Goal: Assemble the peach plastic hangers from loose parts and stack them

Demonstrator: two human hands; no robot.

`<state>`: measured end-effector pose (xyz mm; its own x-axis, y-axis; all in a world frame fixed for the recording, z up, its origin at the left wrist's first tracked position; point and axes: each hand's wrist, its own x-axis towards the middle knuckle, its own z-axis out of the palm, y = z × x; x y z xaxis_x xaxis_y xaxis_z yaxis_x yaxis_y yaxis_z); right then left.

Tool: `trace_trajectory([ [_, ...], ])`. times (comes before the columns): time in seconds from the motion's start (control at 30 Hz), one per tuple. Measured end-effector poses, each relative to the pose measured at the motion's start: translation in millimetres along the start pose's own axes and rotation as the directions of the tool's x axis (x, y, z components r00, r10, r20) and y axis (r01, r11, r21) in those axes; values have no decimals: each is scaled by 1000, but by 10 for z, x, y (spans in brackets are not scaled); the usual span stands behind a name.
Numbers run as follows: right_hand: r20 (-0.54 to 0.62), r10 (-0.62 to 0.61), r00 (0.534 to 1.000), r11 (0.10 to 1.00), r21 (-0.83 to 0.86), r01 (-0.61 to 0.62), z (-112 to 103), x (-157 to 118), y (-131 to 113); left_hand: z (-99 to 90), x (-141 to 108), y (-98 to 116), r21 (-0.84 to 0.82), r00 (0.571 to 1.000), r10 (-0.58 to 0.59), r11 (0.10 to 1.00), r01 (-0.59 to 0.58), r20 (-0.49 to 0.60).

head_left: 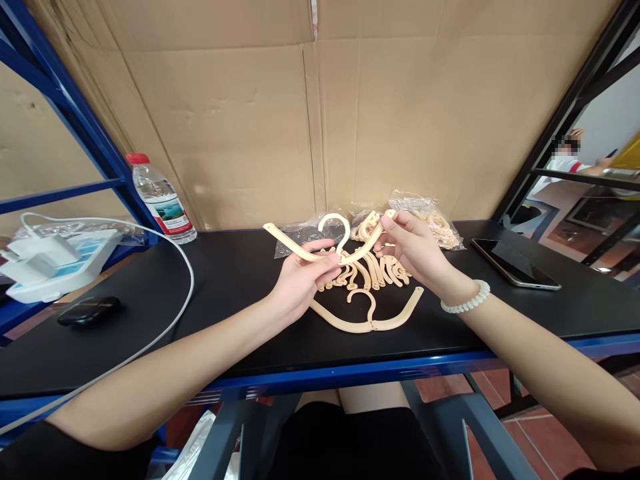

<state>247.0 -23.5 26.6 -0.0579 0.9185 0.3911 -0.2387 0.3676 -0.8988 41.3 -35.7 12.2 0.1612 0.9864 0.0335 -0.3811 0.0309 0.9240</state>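
Above the black tabletop I hold a cream plastic clothes hanger, its hook upward and its two arms spread. My left hand is closed around it near the middle, just under the hook. At its right arm's end, my right hand pinches the hanger between thumb and fingers. A second cream hanger lies flat nearer the table's front edge, its left end hidden by my left hand. Behind it sits a pile of loose cream hanger parts, partly covered by my hands.
Clear plastic bags with more cream pieces lie against the cardboard wall. A phone rests at the right. On the left are a water bottle, a black mouse, and a power strip with a white cable.
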Motion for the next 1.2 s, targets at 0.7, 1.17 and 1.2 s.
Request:
trace_trajectory([
  [0.7,233,130,964,987,65,-149,159,-115,191,-53,27,0,23,978,166,985,-170,128],
  [1.17,209,-77,975,993,-75,94,203,-144,231,-104,102,-12,112,947,163,973,-201,277],
  [1.2,210,-83,974,992,-76,101,210,-151,231,-106,103,-14,122,945,169,970,-210,279],
])
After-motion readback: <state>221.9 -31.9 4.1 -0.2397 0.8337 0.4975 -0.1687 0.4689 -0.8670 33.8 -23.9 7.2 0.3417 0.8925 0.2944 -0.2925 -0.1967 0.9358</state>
